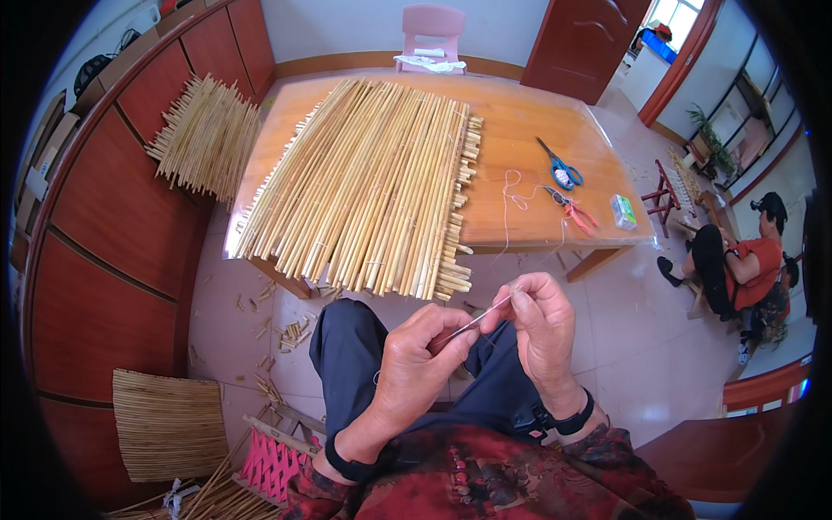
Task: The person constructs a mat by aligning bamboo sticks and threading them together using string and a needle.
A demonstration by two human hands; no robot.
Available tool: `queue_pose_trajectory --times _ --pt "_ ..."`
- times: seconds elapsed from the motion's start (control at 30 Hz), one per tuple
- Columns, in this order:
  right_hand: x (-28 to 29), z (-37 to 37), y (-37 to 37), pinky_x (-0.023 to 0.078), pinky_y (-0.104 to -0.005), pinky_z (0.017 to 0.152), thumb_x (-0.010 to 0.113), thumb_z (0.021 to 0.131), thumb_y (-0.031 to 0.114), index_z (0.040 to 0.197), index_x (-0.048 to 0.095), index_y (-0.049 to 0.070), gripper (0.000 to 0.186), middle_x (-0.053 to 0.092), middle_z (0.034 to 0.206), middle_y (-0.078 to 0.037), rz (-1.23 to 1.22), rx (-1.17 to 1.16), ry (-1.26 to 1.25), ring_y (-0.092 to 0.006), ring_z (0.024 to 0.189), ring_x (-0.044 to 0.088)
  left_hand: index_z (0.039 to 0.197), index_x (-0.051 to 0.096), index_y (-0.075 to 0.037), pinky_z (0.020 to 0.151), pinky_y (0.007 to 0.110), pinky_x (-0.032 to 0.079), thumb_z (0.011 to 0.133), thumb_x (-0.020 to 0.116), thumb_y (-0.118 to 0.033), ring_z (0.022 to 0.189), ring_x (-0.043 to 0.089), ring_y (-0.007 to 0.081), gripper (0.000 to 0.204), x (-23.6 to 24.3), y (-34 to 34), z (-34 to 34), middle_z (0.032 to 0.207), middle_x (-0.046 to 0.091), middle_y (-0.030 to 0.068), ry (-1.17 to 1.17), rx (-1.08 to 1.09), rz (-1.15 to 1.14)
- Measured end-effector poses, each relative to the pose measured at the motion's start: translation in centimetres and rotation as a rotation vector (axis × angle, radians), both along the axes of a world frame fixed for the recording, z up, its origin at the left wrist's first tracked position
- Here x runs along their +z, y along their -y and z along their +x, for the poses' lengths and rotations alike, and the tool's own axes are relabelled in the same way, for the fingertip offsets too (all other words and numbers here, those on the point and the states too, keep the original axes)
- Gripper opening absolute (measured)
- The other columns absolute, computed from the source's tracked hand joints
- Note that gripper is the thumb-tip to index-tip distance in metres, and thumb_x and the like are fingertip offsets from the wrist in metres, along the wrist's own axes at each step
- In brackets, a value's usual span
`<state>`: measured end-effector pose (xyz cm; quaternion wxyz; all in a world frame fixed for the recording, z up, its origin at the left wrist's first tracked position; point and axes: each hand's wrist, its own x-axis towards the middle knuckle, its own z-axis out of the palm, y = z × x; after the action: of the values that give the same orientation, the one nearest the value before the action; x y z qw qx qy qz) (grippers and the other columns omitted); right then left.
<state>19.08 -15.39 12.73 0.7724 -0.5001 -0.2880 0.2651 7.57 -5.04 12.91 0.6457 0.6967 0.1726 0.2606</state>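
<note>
Above my lap, my left hand (pixel 409 357) and my right hand (pixel 546 328) meet over a thin, slender needle (pixel 475 324). The fingers of the left pinch one end, while the right thumb and forefinger close on the other. A fine pale thread (pixel 517 198) lies loosely looped on the table and trails over its front edge toward my hands. Just beyond them, a mat of reed sticks (pixel 355 186) covers the table's left half, its ends uneven. Blue-handled scissors (pixel 563 171) and red-handled pliers (pixel 575 214) rest to its right.
A small green-and-clear box (pixel 623 211) stands at the right of the wooden table (pixel 511 113). More reed bundles (pixel 208 139) lean by the red cabinets (pixel 130 251). Cut reed pieces (pixel 295 334) litter the floor. A seated person (pixel 750 260) is at the right, a pink chair (pixel 432 35) behind.
</note>
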Motion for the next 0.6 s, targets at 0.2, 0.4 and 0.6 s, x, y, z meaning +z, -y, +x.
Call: queue_pose_trajectory --times 0.2,0.4,0.6 --pt "0.1 0.0 0.2 0.048 -0.0273 0.066 0.046 0.087 0.009 0.091 0.046 -0.001 0.011 0.055 0.083 -0.011 0.003 0.035 -0.050 -0.0165 0.067 0.058 0.078 0.059 0.000 0.048 0.019 0.029 0.073 0.061 -0.001 0.056 0.037 0.0040 0.006 0.0 0.1 -0.3 0.064 0.043 -0.0019 0.027 -0.005 -0.055" --pt "0.0 0.0 0.2 0.045 -0.0298 0.077 0.053 0.084 0.015 0.114 0.043 -0.002 0.036 0.053 0.096 -0.011 0.070 0.178 -0.023 -0.0182 0.083 0.056 0.079 0.059 -0.001 0.047 0.020 0.031 0.072 0.062 0.000 0.053 0.039 0.0061 0.008 0.9 0.0 -0.7 0.063 0.044 0.0006 0.027 0.010 0.086" --pt "-0.2 -0.3 0.3 0.043 -0.0279 0.077 0.061 0.077 0.011 0.105 0.052 0.000 0.032 0.053 0.098 -0.009 -0.069 0.153 0.324 -0.0179 0.084 0.055 0.083 0.058 -0.002 0.046 0.025 0.037 0.070 0.062 0.002 0.051 0.045 0.0125 0.014 1.2 -0.1 -0.9 0.065 0.047 0.0059 0.067 0.015 0.258"
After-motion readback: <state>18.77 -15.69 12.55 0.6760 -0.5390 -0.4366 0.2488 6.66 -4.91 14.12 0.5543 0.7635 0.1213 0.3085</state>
